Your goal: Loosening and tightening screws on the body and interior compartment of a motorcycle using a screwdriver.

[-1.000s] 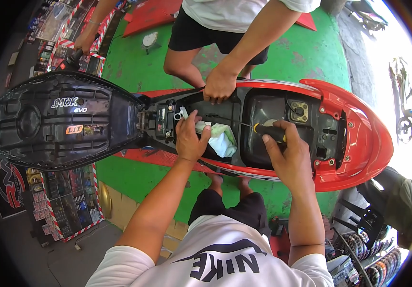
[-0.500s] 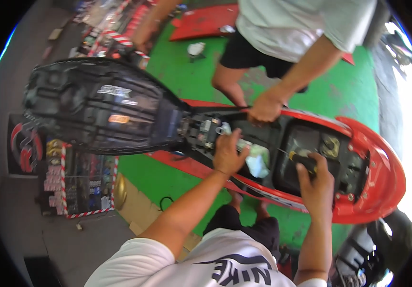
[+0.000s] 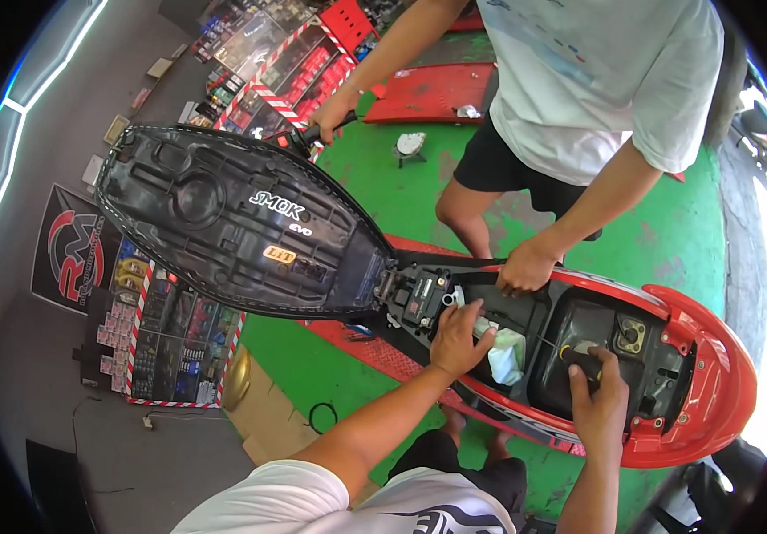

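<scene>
A red scooter point(image 3: 713, 392) lies crosswise before me, its black seat point(image 3: 214, 222) flipped up to the left with the underside showing. My right hand point(image 3: 599, 396) grips a screwdriver point(image 3: 583, 360) with a black and yellow handle, its thin shaft pointing left over the black compartment point(image 3: 548, 383). Over the storage bay my left hand point(image 3: 462, 343) has its fingers apart, beside the black battery point(image 3: 425, 298). A crumpled pale cloth or bag point(image 3: 506, 356) lies just right of those fingers. Whether the left fingertips touch anything is hard to see.
Across the scooter stands another person, one hand point(image 3: 530, 264) on its body edge, the other point(image 3: 334, 116) at the handlebar grip point(image 3: 312, 135). Red panels point(image 3: 432, 93) lie on the green floor point(image 3: 383, 173). Glass display cases point(image 3: 183, 351) and cardboard point(image 3: 263, 400) are at left.
The whole view has shifted, so the scooter and both hands appear lower and farther right. Relative to the scooter, my hands and the screwdriver stay in nearly the same place.
</scene>
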The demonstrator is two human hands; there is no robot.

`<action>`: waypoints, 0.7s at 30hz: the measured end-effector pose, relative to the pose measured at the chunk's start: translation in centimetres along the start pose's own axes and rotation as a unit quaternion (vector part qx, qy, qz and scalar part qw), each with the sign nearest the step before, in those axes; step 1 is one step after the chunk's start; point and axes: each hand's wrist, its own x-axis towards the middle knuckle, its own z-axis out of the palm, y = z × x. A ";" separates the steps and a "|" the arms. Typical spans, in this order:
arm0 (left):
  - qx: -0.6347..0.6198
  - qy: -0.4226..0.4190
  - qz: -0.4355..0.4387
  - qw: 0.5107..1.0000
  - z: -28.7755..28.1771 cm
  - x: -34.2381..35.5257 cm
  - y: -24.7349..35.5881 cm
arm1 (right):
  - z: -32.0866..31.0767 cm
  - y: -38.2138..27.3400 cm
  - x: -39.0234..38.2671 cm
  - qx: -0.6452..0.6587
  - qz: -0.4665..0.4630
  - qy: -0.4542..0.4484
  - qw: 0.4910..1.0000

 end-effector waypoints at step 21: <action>0.011 -0.015 -0.006 1.000 0.4 -0.1 -0.6 | -0.1 0.0 0.3 -0.016 0.042 -0.008 0.999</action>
